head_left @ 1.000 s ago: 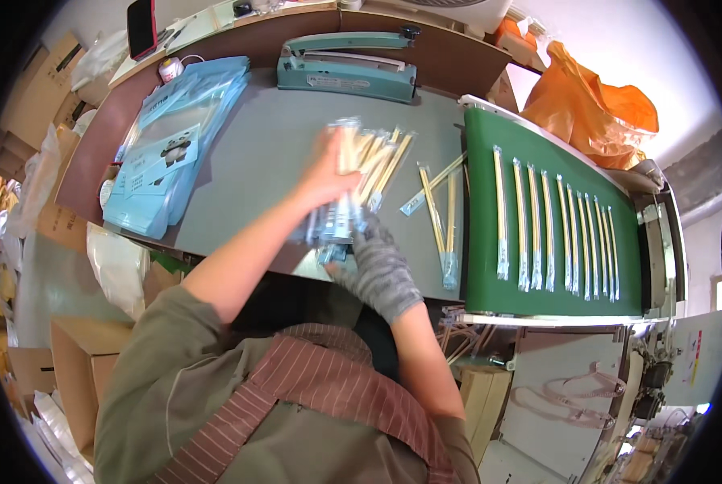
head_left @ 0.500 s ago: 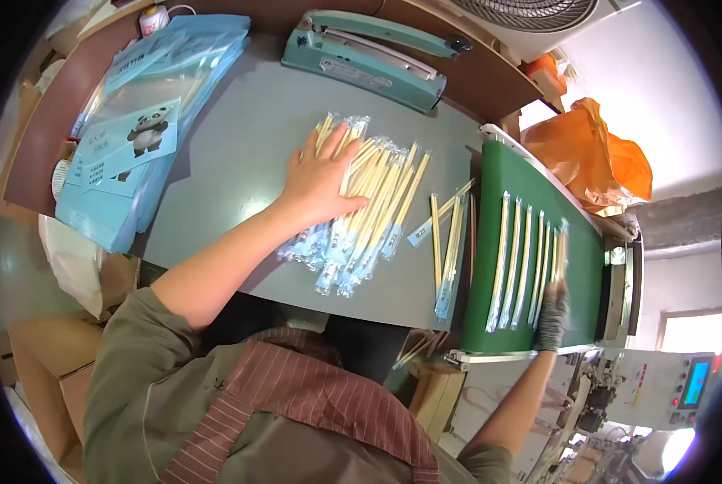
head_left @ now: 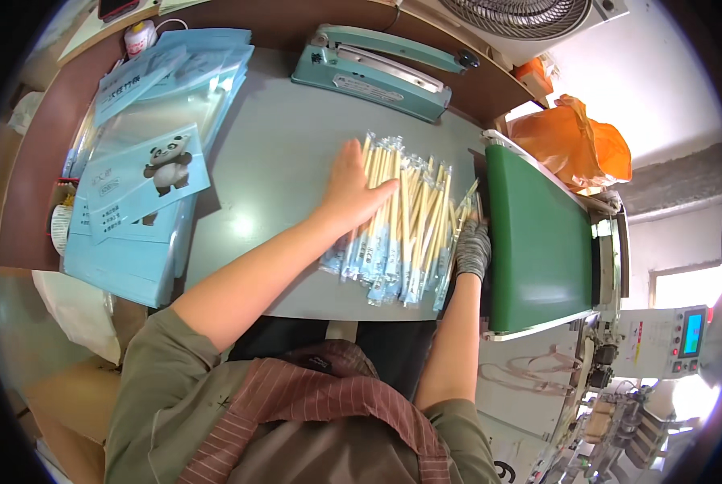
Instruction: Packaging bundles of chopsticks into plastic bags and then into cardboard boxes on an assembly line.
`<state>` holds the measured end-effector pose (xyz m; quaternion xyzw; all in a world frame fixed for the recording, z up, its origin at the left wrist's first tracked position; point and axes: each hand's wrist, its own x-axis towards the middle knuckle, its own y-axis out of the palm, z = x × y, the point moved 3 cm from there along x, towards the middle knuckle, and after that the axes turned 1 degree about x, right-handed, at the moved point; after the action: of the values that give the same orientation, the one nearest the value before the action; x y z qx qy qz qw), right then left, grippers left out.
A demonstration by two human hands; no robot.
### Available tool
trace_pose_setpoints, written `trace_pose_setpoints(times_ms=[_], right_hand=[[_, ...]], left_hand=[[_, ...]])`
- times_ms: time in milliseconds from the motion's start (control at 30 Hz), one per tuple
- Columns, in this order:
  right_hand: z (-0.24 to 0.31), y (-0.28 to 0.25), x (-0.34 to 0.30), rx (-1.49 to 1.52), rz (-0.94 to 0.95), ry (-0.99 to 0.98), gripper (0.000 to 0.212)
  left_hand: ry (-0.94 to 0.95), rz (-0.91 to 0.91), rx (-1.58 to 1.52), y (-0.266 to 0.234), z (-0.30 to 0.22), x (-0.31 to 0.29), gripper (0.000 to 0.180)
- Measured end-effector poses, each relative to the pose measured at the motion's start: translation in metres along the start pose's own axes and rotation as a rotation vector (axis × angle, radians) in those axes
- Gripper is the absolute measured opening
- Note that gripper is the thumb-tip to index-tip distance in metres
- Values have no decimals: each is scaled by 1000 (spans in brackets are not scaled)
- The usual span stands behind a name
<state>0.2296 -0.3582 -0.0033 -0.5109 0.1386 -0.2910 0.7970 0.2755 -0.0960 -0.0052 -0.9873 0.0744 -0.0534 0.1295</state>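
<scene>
Wrapped sticks [head_left: 405, 222] lay at the grey table's [head_left: 256, 153] four o'clock | left hand [head_left: 353, 192] at the sticks' ten, thumb apart from fingers | right hand [head_left: 473, 247] at their three, fingers I couldn't tell | soft, even pushes seemed best

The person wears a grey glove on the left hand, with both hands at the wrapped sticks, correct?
No: the head view shows the grey glove on the right hand; the left hand is bare. Both are at the wrapped sticks.

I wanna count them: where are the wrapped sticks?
In the head view, the wrapped sticks lie just right of centre on the grey table, between the left hand and the gloved right hand.
</scene>
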Motion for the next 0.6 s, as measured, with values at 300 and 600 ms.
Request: trace_pose_setpoints(times_ms=[300, 600], right_hand=[[-17, 12, 6, 358, 2, 98, 55], [101, 57, -99, 1071, 156, -208, 61]], left_hand=[[5, -51, 370, -16, -2, -13, 98], [-120, -53, 428, -9, -13, -24, 94]])
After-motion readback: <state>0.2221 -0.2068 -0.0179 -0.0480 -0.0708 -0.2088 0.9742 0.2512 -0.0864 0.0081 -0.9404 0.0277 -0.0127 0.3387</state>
